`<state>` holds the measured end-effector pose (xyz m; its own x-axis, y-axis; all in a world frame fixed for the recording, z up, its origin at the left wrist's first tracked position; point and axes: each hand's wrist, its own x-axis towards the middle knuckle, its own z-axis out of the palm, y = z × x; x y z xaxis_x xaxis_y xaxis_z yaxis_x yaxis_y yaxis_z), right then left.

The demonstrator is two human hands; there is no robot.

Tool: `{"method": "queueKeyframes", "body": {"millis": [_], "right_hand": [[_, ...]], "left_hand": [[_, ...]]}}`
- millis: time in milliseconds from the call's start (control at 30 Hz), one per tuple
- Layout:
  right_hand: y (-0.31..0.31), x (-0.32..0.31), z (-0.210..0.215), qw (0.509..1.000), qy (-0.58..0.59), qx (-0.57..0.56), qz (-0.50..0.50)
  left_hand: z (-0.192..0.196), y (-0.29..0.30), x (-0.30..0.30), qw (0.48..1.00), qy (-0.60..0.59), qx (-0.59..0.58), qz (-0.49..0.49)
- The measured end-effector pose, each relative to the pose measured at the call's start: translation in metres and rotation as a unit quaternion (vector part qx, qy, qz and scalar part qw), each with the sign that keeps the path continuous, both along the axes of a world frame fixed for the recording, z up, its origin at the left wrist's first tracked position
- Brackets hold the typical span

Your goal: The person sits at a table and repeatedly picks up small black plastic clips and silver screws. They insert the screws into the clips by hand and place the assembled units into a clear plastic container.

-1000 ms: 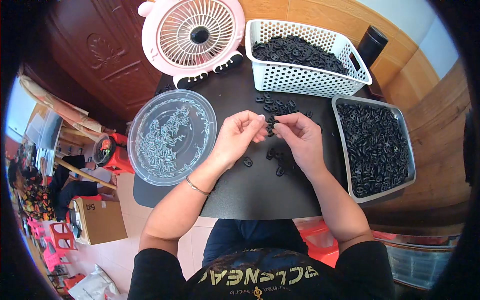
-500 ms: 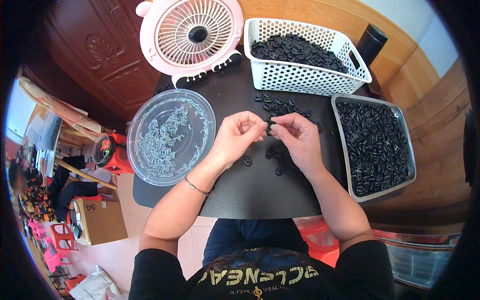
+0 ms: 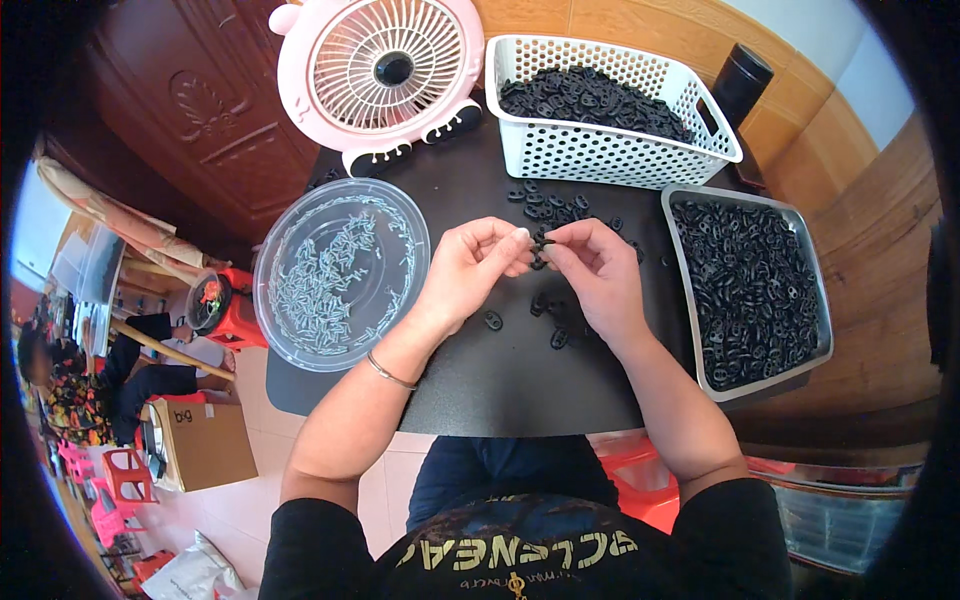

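Observation:
My left hand [image 3: 468,268] and my right hand [image 3: 600,278] meet above the middle of the dark table. Between their fingertips is a small black plastic piece [image 3: 540,246], mostly covered by the fingers. Both hands are closed in a pinch at it. Just beyond them lies a loose group of black oval pieces with two holes [image 3: 555,208]. Nearer to me, a few more such pieces [image 3: 558,338] lie beside my right hand, and a single black oval piece [image 3: 493,320] lies below my left hand.
A round clear tub [image 3: 270,300] of small silvery pieces stands left. A white perforated basket [image 3: 610,155] and a metal tray [image 3: 680,290], both full of black pieces, stand at the back and right. A pink fan [image 3: 300,80] and a black cylinder [image 3: 742,82] stand behind.
My left thumb has moved slightly up and away from me, and its fingertips are set differently at the black piece. My right hand has barely moved.

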<state>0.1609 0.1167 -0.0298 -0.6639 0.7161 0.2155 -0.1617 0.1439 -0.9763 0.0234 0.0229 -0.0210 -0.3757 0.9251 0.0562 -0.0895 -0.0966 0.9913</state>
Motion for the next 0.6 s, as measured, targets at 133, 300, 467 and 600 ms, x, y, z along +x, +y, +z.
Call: {"method": "queueKeyframes", "body": {"millis": [133, 300, 467, 600], "right_hand": [[-0.0020, -0.0003, -0.0001, 0.995, 0.016, 0.100, -0.021], [-0.0033, -0.0021, -0.0015, 0.983, 0.033, 0.176, -0.027], [-0.0025, -0.0029, -0.0026, 0.993, 0.043, 0.107, 0.001], [-0.0025, -0.0025, 0.0009, 0.997, 0.044, -0.021, 0.055]], "left_hand": [[-0.0040, -0.0004, -0.0032, 0.999, 0.011, -0.016, -0.027], [-0.0019, -0.0013, -0.0026, 0.998, -0.057, -0.029, -0.026], [-0.0023, -0.0010, -0.0029, 0.997, -0.063, -0.032, -0.024], [-0.0041, -0.0006, -0.0034, 0.997, -0.063, -0.037, -0.028]]}}
